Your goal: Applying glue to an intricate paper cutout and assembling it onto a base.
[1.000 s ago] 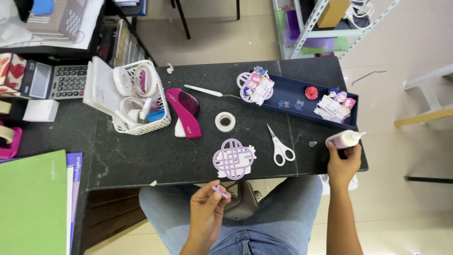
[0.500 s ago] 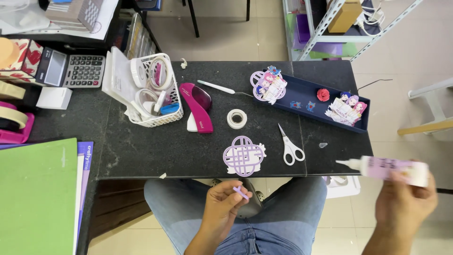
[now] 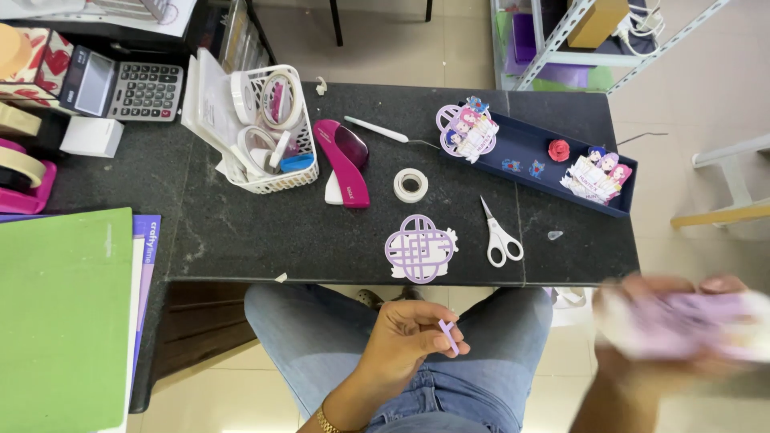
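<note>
— Pinching a small purple strip, the left hand is held over the lap, off the table's front edge.
— And the right hand?
— It is blurred past the front right corner, closed around a pale purple bottle.
— What lies nearest?
— A purple lattice cutout and scissors are seen by the front edge.

The cutout lies on the table near its front edge, with the scissors just right of it. Behind them sits the tape roll, and left of the roll the stapler, then the basket. The tray is at the back right. The calculator stands far left, the folder in front of it.
</note>
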